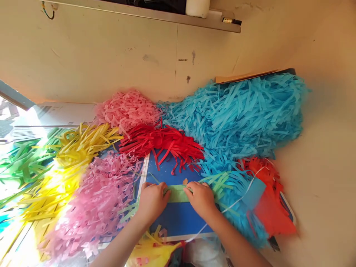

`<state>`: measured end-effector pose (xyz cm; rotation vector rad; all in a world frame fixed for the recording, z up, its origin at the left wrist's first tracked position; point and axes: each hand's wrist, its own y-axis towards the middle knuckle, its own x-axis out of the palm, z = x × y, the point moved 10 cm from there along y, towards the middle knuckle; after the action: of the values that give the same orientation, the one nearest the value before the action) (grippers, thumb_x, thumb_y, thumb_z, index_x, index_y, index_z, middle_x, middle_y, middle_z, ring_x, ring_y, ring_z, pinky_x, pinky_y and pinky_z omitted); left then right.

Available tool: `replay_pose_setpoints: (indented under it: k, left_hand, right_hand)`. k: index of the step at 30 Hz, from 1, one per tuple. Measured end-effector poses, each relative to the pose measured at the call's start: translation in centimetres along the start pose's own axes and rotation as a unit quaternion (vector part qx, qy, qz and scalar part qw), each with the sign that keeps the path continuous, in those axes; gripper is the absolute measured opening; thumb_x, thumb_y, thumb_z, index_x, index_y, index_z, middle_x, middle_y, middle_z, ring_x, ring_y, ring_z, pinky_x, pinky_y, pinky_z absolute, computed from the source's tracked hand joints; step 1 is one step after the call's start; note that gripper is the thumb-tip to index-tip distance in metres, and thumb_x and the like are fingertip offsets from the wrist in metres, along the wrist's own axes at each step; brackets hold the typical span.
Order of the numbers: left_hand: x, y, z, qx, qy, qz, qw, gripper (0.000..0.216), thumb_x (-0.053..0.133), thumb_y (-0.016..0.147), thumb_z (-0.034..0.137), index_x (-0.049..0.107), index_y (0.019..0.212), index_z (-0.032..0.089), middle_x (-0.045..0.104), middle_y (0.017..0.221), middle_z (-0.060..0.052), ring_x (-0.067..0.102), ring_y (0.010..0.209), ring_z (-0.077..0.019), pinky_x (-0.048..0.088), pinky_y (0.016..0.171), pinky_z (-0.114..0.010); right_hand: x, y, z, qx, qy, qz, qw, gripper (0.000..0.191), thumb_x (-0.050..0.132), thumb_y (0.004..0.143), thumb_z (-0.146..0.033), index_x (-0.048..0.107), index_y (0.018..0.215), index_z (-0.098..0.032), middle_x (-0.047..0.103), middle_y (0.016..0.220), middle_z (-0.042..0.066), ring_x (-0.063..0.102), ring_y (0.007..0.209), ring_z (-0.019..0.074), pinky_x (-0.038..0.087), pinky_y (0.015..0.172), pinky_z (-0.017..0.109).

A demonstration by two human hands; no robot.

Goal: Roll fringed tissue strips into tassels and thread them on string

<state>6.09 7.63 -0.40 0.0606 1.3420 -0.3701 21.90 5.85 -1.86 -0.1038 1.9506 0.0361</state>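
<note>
- My left hand (pixel 152 202) and right hand (pixel 201 198) rest on the blue board (pixel 178 220), fingers curled down, each pinching one end of the green strip (pixel 178 193).
- The strip lies flat between them, its long axis running left to right across the board.
- Just beyond lie red shreds (pixel 164 142); a blue heap (pixel 244 115) rises behind, to the right.
- Far left, a white box (pixel 63 113) bears print too blurred to read.

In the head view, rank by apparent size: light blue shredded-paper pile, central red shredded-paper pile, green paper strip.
1. light blue shredded-paper pile
2. central red shredded-paper pile
3. green paper strip, partly covered
</note>
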Motion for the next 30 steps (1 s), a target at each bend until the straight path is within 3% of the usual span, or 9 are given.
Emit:
replay_pose_setpoints:
  k: [6, 21, 24, 26, 27, 29, 30]
  left_hand:
    - [0.1, -0.2, -0.2, 0.002, 0.015, -0.006, 1.0, 0.031, 0.045, 0.091, 0.032, 0.069, 0.076, 0.02, 0.071, 0.065, -0.008, 0.067, 0.067, -0.023, 0.041, 0.085, -0.041]
    - [0.3, -0.2, -0.1, 0.009, 0.041, 0.002, 0.999, 0.029, 0.05, 0.092, 0.034, 0.07, 0.078, 0.017, 0.07, 0.062, -0.009, 0.067, 0.064, -0.0267, 0.042, 0.08, -0.042]
    - [-0.6, -0.5, 0.1, 0.013, 0.046, 0.045, 0.998, 0.021, 0.056, 0.09, 0.028, 0.069, 0.101, 0.016, 0.074, 0.088, -0.012, 0.067, 0.086, -0.0304, 0.04, 0.087, -0.045]
    - [-1.4, -0.9, 1.4, 0.084, 0.055, 0.094, 0.991, 0.025, 0.056, 0.091, 0.02, 0.063, 0.115, 0.018, 0.069, 0.113, -0.013, 0.062, 0.104, -0.0306, 0.037, 0.093, -0.045]
    - [-1.4, -1.3, 2.5, 0.148, 0.062, 0.103, 0.982, 0.024, 0.054, 0.092, 0.017, 0.063, 0.114, 0.02, 0.067, 0.116, -0.012, 0.06, 0.106, -0.0289, 0.036, 0.094, -0.044]
    - [-0.6, -2.3, 4.7, 0.279, 0.075, 0.083, 0.954, 0.016, 0.051, 0.094, 0.013, 0.064, 0.1, 0.02, 0.068, 0.102, -0.008, 0.06, 0.095, -0.0243, 0.037, 0.091, -0.041]
    - [0.0, -2.8, 5.2, 0.323, 0.079, 0.06, 0.941, 0.015, 0.05, 0.095, 0.013, 0.064, 0.094, 0.019, 0.067, 0.094, -0.007, 0.059, 0.089, -0.0226, 0.038, 0.09, -0.04]
  right_hand:
    - [0.0, 0.1, -0.1, 0.001, -0.017, -0.004, 1.0, 0.012, 0.063, 0.093, -0.028, 0.069, 0.083, -0.023, 0.075, 0.085, 0.001, 0.067, 0.075, 0.0179, 0.034, 0.071, 0.029]
    - [0.1, 0.3, 0.1, 0.017, -0.037, -0.01, 0.999, 0.015, 0.064, 0.093, -0.032, 0.068, 0.083, -0.022, 0.075, 0.081, 0.002, 0.067, 0.074, 0.0196, 0.034, 0.069, 0.03]
    - [-0.6, 0.2, -0.1, 0.008, -0.068, 0.012, 0.998, 0.015, 0.064, 0.093, -0.035, 0.068, 0.088, -0.021, 0.074, 0.082, 0.004, 0.066, 0.074, 0.0207, 0.034, 0.07, 0.031]
    - [-1.8, 0.0, -0.4, 0.006, -0.095, 0.06, 0.994, 0.018, 0.065, 0.092, -0.036, 0.067, 0.099, -0.019, 0.073, 0.088, 0.007, 0.064, 0.079, 0.023, 0.034, 0.072, 0.033]
    - [-2.6, -0.2, -0.7, 0.002, -0.107, 0.094, 0.99, 0.02, 0.064, 0.092, -0.034, 0.066, 0.105, -0.019, 0.072, 0.093, 0.009, 0.063, 0.083, 0.0241, 0.034, 0.075, 0.035]
    - [-3.6, -0.8, -1.9, -0.053, -0.113, 0.136, 0.983, 0.015, 0.06, 0.093, -0.025, 0.066, 0.106, -0.02, 0.071, 0.101, 0.01, 0.06, 0.09, 0.0242, 0.033, 0.08, 0.037]
    - [-3.5, -1.1, -3.0, -0.109, -0.103, 0.128, 0.98, 0.011, 0.058, 0.093, -0.021, 0.066, 0.101, -0.021, 0.07, 0.102, 0.008, 0.059, 0.091, 0.023, 0.032, 0.082, 0.037]
